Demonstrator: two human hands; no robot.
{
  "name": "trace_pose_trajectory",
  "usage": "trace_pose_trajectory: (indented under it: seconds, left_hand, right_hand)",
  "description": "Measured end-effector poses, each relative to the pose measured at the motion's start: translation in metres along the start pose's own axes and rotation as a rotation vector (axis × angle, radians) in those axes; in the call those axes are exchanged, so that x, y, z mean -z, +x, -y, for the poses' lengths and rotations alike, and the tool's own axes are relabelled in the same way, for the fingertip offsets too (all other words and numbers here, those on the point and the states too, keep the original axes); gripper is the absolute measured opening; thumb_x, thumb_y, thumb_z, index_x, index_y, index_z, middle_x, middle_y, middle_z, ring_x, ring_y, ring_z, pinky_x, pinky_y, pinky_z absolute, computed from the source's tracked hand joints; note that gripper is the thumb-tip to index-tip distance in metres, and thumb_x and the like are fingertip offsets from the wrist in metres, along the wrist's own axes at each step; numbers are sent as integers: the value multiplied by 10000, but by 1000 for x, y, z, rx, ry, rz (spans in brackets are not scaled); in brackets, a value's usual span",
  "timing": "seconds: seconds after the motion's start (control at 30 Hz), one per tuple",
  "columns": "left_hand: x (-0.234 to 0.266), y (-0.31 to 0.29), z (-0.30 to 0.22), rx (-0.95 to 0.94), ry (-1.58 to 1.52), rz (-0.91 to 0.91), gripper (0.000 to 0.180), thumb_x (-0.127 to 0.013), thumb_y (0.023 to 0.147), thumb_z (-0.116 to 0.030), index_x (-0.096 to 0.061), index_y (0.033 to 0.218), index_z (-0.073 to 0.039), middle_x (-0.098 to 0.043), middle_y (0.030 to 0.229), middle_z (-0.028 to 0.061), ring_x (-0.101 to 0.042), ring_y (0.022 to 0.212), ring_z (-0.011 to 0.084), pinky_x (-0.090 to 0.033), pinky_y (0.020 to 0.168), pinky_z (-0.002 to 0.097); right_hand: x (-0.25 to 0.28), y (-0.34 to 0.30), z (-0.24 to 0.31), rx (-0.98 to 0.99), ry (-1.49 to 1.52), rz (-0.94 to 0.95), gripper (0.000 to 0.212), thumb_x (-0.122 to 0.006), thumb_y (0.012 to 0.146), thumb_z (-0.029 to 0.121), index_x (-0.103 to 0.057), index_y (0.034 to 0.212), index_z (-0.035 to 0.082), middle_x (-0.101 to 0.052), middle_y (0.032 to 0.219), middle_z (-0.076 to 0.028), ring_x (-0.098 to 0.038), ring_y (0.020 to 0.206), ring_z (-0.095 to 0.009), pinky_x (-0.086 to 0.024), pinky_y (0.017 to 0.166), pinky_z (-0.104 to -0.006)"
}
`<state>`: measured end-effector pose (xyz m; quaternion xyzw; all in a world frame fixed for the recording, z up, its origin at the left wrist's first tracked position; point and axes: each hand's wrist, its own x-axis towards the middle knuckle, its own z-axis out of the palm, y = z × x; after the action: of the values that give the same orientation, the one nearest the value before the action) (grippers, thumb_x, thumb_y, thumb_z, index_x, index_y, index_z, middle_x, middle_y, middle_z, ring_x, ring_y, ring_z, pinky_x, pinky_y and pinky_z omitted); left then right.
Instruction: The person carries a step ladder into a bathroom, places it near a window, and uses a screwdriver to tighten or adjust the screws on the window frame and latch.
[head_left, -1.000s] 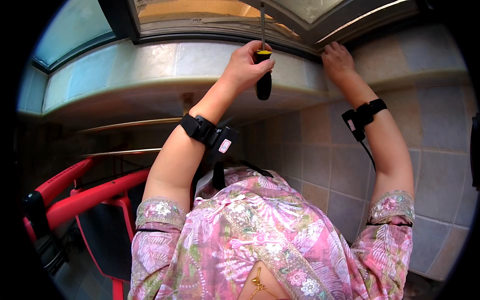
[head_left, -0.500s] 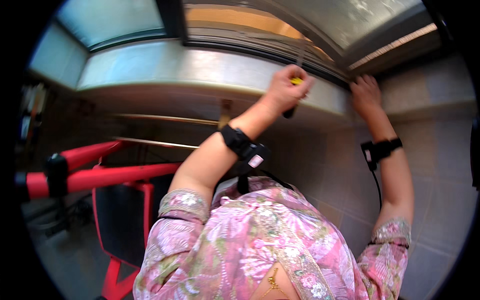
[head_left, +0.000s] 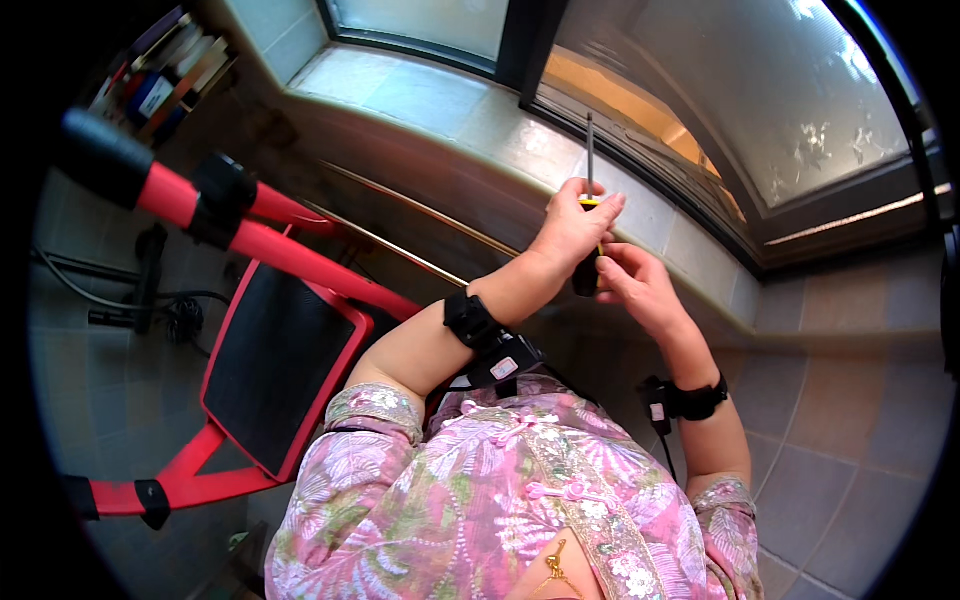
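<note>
A screwdriver (head_left: pixel 590 158) with a black and yellow handle and a thin metal shaft points away from me, tip toward the window. My left hand (head_left: pixel 568 232) is closed around the upper part of its handle, thumb and fingers near the yellow collar. Thumb and fingertips of my right hand (head_left: pixel 645 290) pinch the lower handle from the right. Both hands are just in front of the tiled sill (head_left: pixel 520 135). Beyond it stands a dark window frame (head_left: pixel 690 215) with a frosted pane (head_left: pixel 760 110) tilted outward.
On my left is a red metal frame (head_left: pixel 300 262) with a black panel (head_left: pixel 285 365). Brass-coloured rails (head_left: pixel 400 245) run below the sill. Books or boxes (head_left: pixel 165 85) sit at the far left, and cables (head_left: pixel 185 315) hang beneath. A tiled wall (head_left: pixel 840 400) rises at right.
My right hand has left the window frame's lower corner and come to the screwdriver handle. My left hand still holds the screwdriver. The view has turned, bringing more of the red frame in.
</note>
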<state>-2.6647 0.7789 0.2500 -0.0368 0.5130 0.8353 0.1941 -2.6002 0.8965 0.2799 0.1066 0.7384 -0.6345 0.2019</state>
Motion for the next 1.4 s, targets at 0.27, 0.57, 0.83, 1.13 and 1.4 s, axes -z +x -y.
trace_pose_trajectory:
  seconds: [0.27,0.57,0.83,1.13,1.4]
  left_hand:
    - [31,-18,-29,-368,589,-118,672,-631,707,-281,-331,1223,28,-534,1003,214,-546,923,258,-435,780,341]
    - [103,-160,-94,-708,633,-495,409,-631,727,-73,-483,1107,-41,-590,848,67,-573,728,94,-468,630,223]
    - [184,-387,-107,-1089,908,-1829,343,-657,737,-72,-491,1033,-18,-481,652,-40,-422,584,27,-370,532,162]
    - [215,-422,-92,-1236,862,-1841,600,-741,637,-43,-370,1107,-11,-370,587,-53,-332,538,38,-346,552,173]
    - [235,-431,-58,-1304,306,-1445,712,-758,648,-182,-313,1181,-21,-495,878,27,-474,794,97,-396,731,227]
  right_hand:
    - [-36,25,20,33,-60,189,331,-635,757,163,-503,1025,22,-557,874,-30,-536,751,-99,-474,550,-224]
    - [-48,32,23,41,82,389,161,-538,668,20,-501,825,15,-538,769,-55,-564,675,-166,-495,592,-295]
    - [-131,39,14,70,207,705,193,-597,701,37,-468,844,24,-504,692,-61,-518,619,-155,-442,583,-287]
    - [-207,73,28,184,481,747,286,-485,791,164,-502,1017,-9,-571,888,-100,-542,837,-188,-422,730,-276]
    - [-211,56,30,276,550,983,509,-605,762,210,-386,1189,39,-496,1127,-166,-485,1040,-285,-390,890,-383]
